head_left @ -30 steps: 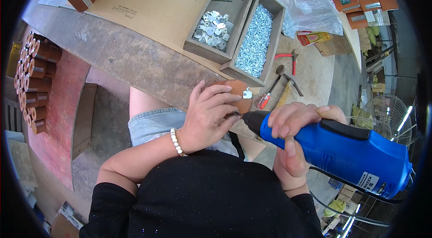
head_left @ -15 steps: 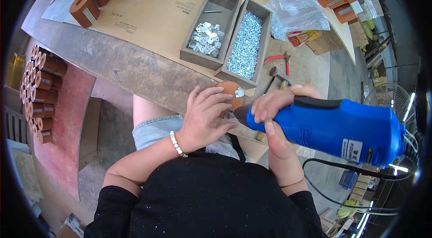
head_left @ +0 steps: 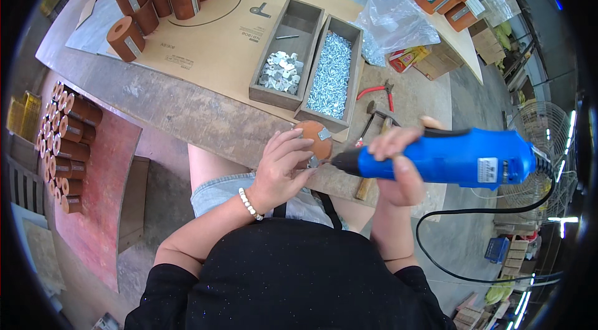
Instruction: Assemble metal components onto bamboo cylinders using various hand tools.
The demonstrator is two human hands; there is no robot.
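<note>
My left hand [head_left: 284, 165] curls round the left side of a reddish-brown round piece [head_left: 309, 136] at the table's front edge. A small silver metal plate [head_left: 324, 134] lies on its face, and a second metal plate [head_left: 313, 162] shows by my fingertips. My right hand [head_left: 398, 165] grips a blue corded electric screwdriver [head_left: 461, 157] near its black nose. The tool lies almost level, its tip pointing left at the second plate; whether it touches a screw there is too small to tell.
Beyond my hands stand a wooden box of metal plates [head_left: 255, 87] and a wooden box of screws [head_left: 356, 49]. Red-handled pliers [head_left: 390, 98] and a hammer [head_left: 372, 107] lie to the right. Brown cylinders [head_left: 126, 38] stand at the far left. The black cord [head_left: 479, 210] loops at right.
The screwdriver has swung from a downward slant to nearly level, and its tip now shows. The round piece looks slightly turned in my left hand. The whole view has shifted a little.
</note>
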